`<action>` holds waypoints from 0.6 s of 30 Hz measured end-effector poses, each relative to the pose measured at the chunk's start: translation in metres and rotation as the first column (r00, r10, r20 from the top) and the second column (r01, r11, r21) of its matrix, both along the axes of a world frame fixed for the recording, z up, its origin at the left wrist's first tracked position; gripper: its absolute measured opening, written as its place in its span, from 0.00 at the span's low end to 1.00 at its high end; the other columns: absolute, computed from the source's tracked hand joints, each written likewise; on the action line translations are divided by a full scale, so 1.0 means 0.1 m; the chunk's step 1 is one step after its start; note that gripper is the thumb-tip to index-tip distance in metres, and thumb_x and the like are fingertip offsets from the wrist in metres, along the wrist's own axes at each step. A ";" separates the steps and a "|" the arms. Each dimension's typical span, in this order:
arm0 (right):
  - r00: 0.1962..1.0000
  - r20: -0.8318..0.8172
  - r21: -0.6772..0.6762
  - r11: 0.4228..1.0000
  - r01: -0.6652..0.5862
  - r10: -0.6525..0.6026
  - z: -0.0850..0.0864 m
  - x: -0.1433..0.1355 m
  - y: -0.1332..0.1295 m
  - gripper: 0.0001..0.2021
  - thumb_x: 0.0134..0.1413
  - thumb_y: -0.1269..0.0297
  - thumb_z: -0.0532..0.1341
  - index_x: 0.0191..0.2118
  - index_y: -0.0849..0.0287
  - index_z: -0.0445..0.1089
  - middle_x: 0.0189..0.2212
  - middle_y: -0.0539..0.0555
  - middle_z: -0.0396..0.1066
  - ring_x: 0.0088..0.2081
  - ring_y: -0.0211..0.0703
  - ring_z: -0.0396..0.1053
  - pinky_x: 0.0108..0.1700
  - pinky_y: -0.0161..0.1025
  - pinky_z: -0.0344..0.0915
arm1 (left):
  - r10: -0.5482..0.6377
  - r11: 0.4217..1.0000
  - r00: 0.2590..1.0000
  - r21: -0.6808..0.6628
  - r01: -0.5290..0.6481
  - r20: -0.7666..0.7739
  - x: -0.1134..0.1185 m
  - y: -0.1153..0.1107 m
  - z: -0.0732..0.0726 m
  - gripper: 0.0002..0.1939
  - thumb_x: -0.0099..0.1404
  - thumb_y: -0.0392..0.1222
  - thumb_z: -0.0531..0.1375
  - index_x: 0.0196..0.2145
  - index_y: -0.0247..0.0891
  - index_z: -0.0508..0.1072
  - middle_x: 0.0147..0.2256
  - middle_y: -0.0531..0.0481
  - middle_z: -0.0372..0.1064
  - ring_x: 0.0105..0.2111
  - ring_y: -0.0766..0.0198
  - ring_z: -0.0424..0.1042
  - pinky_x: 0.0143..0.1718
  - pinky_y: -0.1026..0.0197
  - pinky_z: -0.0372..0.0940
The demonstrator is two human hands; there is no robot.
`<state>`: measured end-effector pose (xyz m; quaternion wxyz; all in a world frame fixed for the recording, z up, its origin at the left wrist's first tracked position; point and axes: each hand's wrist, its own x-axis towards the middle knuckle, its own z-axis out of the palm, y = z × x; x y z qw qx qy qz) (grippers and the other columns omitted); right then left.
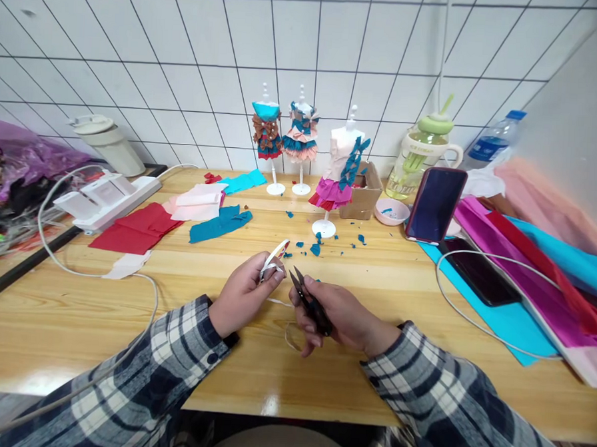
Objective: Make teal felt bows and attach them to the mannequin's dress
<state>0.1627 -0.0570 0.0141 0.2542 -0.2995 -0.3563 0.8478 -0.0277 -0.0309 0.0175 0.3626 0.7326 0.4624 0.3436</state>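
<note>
My left hand pinches a narrow white strip, which loops up above the thumb and shows a bit of red near its tip. In my right hand is a pair of small black thread snips, points aimed up and left, a short way from the strip. Beyond my hands stands a white mini dress form with a pink bodice, a teal ruffle down one side and a magenta and red skirt. Small teal scraps lie around its base.
Two more dressed forms stand behind. Left are teal paper, red paper and a power strip. Rightward are a small pink bowl, a cardboard box, an upright phone, a drink jug and coloured sheets.
</note>
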 end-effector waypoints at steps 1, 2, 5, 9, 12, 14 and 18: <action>1.000 0.013 0.012 1.000 0.010 -0.010 -0.01 -0.01 -0.01 0.21 0.58 0.42 0.50 0.36 0.57 0.62 0.16 0.44 0.62 0.15 0.33 0.58 0.25 0.42 0.70 | -0.007 1.000 1.000 0.011 0.007 -0.021 0.00 0.00 0.00 0.09 0.66 0.46 0.54 0.36 0.37 0.66 0.32 0.51 0.65 0.33 0.63 0.64 0.36 0.62 0.60; 0.999 0.027 0.021 1.000 0.019 -0.020 -0.02 -0.02 -0.01 0.21 0.57 0.42 0.50 0.36 0.58 0.61 0.15 0.45 0.63 0.15 0.33 0.59 0.23 0.41 0.69 | -0.013 1.000 0.999 0.022 0.014 -0.039 0.00 -0.01 0.00 0.10 0.66 0.46 0.54 0.35 0.37 0.66 0.31 0.51 0.65 0.33 0.63 0.64 0.36 0.62 0.60; 0.998 0.049 0.041 0.999 0.026 -0.028 -0.02 -0.05 -0.03 0.21 0.57 0.42 0.50 0.35 0.58 0.61 0.15 0.45 0.63 0.14 0.33 0.59 0.20 0.38 0.68 | -0.046 0.998 0.995 0.040 0.050 -0.085 0.02 -0.02 0.02 0.10 0.66 0.46 0.53 0.34 0.37 0.66 0.31 0.51 0.65 0.33 0.62 0.64 0.36 0.61 0.59; 0.999 0.038 0.080 0.997 0.025 -0.028 -0.03 -0.06 -0.03 0.21 0.56 0.41 0.51 0.34 0.58 0.59 0.15 0.44 0.63 0.14 0.33 0.59 0.21 0.38 0.68 | -0.135 0.990 0.987 0.020 0.137 -0.090 0.05 -0.04 0.06 0.09 0.67 0.45 0.52 0.34 0.38 0.66 0.30 0.51 0.66 0.32 0.63 0.65 0.37 0.61 0.60; 1.000 0.026 0.098 0.995 0.014 -0.016 -0.03 -0.06 -0.02 0.21 0.56 0.41 0.51 0.33 0.58 0.59 0.15 0.44 0.61 0.14 0.32 0.58 0.21 0.38 0.68 | -0.163 0.986 0.984 0.032 0.166 -0.077 0.06 -0.05 0.07 0.08 0.67 0.43 0.51 0.32 0.38 0.65 0.30 0.51 0.66 0.32 0.64 0.65 0.37 0.62 0.59; 1.000 0.020 0.108 0.994 0.008 -0.010 -0.03 -0.06 -0.02 0.21 0.57 0.42 0.51 0.33 0.58 0.58 0.15 0.43 0.60 0.14 0.31 0.57 0.21 0.38 0.68 | -0.159 0.985 0.983 0.051 0.164 -0.087 0.06 -0.04 0.07 0.08 0.67 0.42 0.52 0.32 0.37 0.65 0.29 0.51 0.65 0.32 0.64 0.65 0.37 0.62 0.59; 1.000 0.023 0.122 0.993 0.003 -0.006 -0.01 -0.05 -0.02 0.20 0.57 0.43 0.51 0.33 0.58 0.58 0.16 0.42 0.59 0.14 0.30 0.55 0.21 0.37 0.69 | -0.167 0.982 0.982 0.073 0.174 -0.094 0.05 -0.03 0.06 0.07 0.67 0.41 0.52 0.33 0.37 0.66 0.30 0.52 0.65 0.31 0.65 0.64 0.36 0.63 0.59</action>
